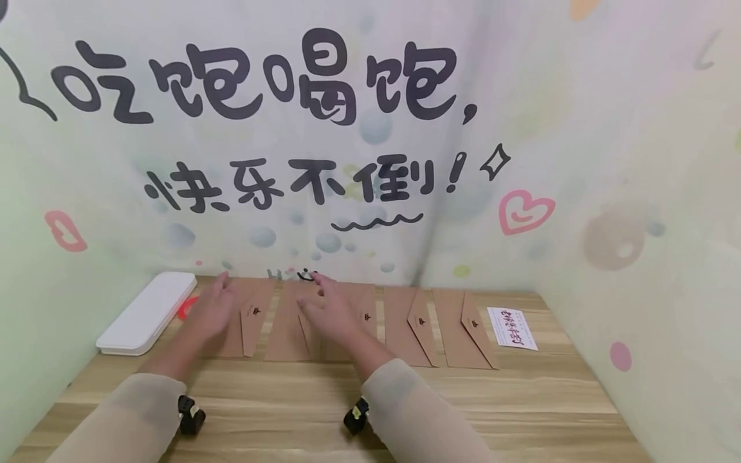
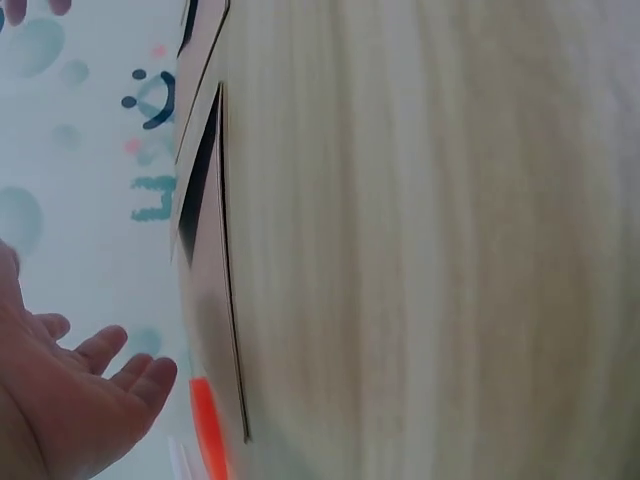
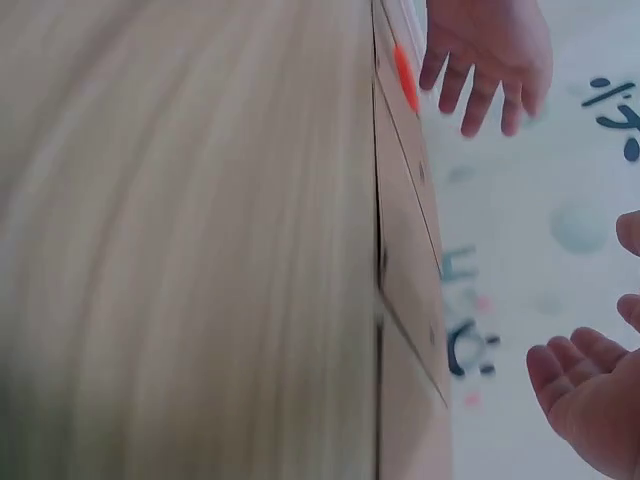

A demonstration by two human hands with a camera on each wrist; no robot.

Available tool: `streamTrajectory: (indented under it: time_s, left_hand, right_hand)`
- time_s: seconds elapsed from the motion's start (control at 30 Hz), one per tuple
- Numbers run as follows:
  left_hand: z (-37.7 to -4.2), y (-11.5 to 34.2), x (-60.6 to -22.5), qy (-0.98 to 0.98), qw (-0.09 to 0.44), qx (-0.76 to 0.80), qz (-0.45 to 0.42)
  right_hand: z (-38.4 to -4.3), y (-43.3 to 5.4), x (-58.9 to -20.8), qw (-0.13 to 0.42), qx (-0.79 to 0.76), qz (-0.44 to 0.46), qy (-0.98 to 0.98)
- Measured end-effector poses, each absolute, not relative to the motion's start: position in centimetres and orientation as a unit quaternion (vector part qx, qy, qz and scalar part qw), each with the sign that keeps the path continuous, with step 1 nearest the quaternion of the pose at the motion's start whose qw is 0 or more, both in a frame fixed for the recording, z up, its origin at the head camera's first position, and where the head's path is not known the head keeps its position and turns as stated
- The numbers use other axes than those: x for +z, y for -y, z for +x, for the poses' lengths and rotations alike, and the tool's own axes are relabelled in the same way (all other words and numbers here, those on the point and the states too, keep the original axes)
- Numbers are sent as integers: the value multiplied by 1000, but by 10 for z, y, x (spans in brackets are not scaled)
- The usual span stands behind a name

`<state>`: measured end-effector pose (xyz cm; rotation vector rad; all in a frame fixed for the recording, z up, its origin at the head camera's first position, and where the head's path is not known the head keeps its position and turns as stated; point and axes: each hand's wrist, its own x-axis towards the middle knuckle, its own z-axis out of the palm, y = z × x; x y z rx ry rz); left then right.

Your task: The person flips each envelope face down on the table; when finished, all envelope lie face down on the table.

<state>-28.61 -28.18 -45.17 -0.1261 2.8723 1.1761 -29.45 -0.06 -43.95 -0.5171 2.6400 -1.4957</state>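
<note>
Several brown paper envelopes lie in a row along the back of the table, each with a pointed flap and a small dark print. My left hand hovers over the leftmost envelope, hiding part of it. Over the second envelope and third envelope is my right hand. The wrist views show both hands raised off the envelopes, fingers loosely extended, holding nothing. Farther right lie a fourth envelope and a fifth envelope.
A white case stands at the left against the wall, with a red-orange object beside it, partly hidden by my left hand. A white card with red writing lies right of the envelopes. Printed cloth encloses the wooden table.
</note>
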Motion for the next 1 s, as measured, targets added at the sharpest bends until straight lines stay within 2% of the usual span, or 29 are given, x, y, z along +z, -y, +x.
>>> streamTrajectory:
  time_s: [0.3, 0.53, 0.83, 1.0]
  left_hand:
    - [-281, 296, -450, -913, 35, 405, -34]
    - [-281, 302, -446, -912, 46, 406, -35]
    - [-276, 298, -446, -925, 62, 371, -53]
    - [-272, 291, -442, -930, 77, 356, -57]
  right_hand:
    - [-285, 46, -449, 103, -595, -162, -780]
    - [-280, 73, -458, 180, -670, -117, -711]
    - [-279, 83, -456, 237, -699, -58, -672]
    - [-279, 81, -456, 241, -714, -42, -656]
